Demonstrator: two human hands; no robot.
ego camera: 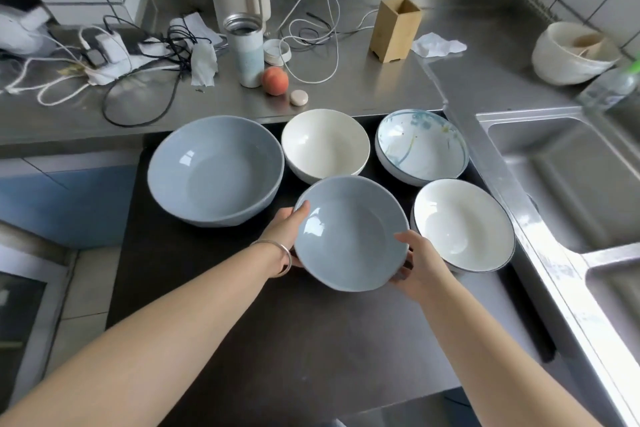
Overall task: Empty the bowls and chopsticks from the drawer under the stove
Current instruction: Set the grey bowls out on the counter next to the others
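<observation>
Two forearms reach up from the bottom of the view and meet on a small blue bowl (351,234), which sits at the centre of a dark surface (277,340) that I take to be the stove top. The left hand (285,230) clasps the rim at about nine o'clock, thumb hooked over the edge, a bangle (277,256) on the wrist; the right hand (420,267) cups the rim and underside at about four o'clock, thumb on the lip. Both grips are closed around the bowl, which is tilted toward the camera; whether its base touches the surface I cannot tell. Since the bowl lies between the hands, neither is nearer, and its round form gives no long axis to line up; my judgement is that the coming move turns on setting it level in the free spot at the centre. Just beside it at three o'clock rests a white dark-rimmed bowl (464,225). Farther back, at ten o'clock, stands a large blue bowl (214,170), at twelve o'clock a cream bowl (325,146), at one o'clock a blue-patterned bowl (422,147). No chopsticks show, nor does the drawer. Beyond, on the steel counter (381,80), a peach (275,80) and a tumbler (247,48) stand near twelve o'clock, a wooden holder (394,29) at one o'clock, tangled cables (138,55) at ten o'clock. A sink (571,177) lies at three o'clock.
</observation>
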